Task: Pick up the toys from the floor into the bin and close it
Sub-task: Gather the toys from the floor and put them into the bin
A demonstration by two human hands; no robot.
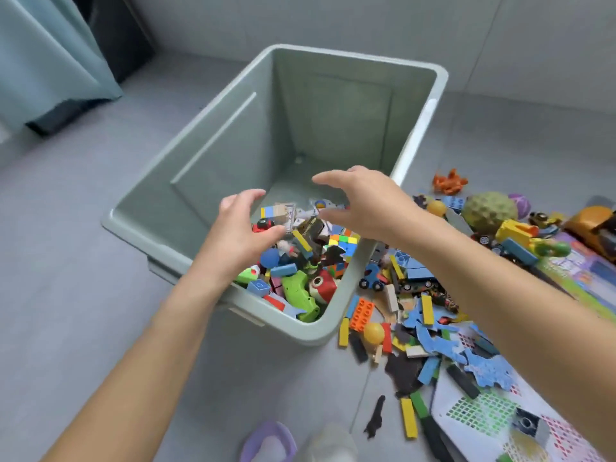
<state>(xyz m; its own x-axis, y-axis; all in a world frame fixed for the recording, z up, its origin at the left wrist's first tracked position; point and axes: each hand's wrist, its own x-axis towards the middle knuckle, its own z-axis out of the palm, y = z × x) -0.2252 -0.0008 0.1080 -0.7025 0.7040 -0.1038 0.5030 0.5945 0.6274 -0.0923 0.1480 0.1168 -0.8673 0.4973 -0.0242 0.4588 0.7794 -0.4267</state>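
A tall pale green bin [213, 145] stands open on the grey floor, its bottom covered with mixed toys [300, 261]: blocks, a colour cube, a green toy drill. Both my hands hover over the bin's near end. My left hand [245, 228] has its fingers loosely spread and holds nothing. My right hand [361, 201] is also spread with nothing in it. Small pieces, blurred as if in mid-air, show between the hands. To the right of the bin a heap of toys [420, 315] lies on the floor: blocks, blue foam puzzle pieces, small cars, a yellow ball.
A green bumpy ball [488, 210], an orange figure [448, 182], yellow toy trucks [590, 225] and a picture book lie far right. A white perforated panel [493, 415] lies at lower right. A teal curtain [50, 55] hangs at upper left. Purple slipper [268, 441] at the bottom edge.
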